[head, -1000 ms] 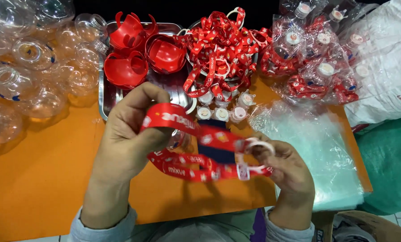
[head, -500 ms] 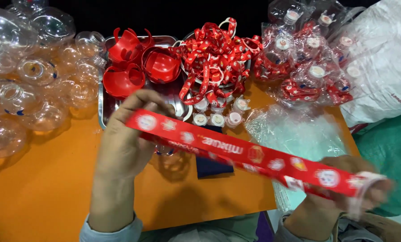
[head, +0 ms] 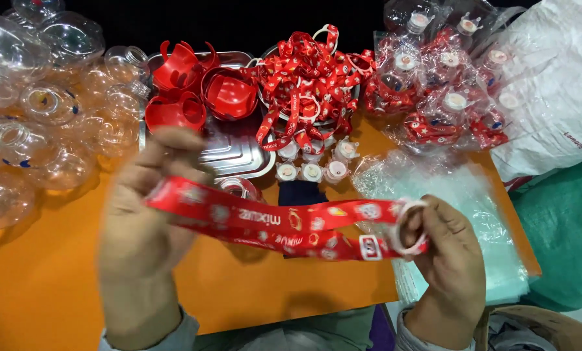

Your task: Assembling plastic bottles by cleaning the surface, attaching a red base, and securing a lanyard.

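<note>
Red lanyard strap [head: 284, 224] hung doubled between the two hands above the orange bench [head: 50, 286], its printed band running level from the left hand [head: 151, 218] across to the right hand [head: 444, 250]. The left hand was closed on the folded end, though it was blurred and the exact pinch could not be made out; the right hand was clamped on the other end, thumb and fingers around the white plastic ring [head: 408, 227] fixed there. It looked like the folding or gathering step, with the strap pulled flat so its two runs lay together; the next move would seem to call for keeping both runs aligned and the ring end steady while the length was brought in. Beyond the hands stood a steel tray [head: 239, 156] with red plastic cups [head: 203, 94], a heap of more red straps [head: 307, 71], and a row of small white caps [head: 314, 169] just in front of it. Clear plastic globes [head: 37, 117] crowded the left side, packed clear bags [head: 440, 91] the far right, and a flat clear bag [head: 453, 195] lay under the right hand. A white sack [head: 551, 91] and green cloth [head: 564, 227] flanked the bench; behind was dark
</note>
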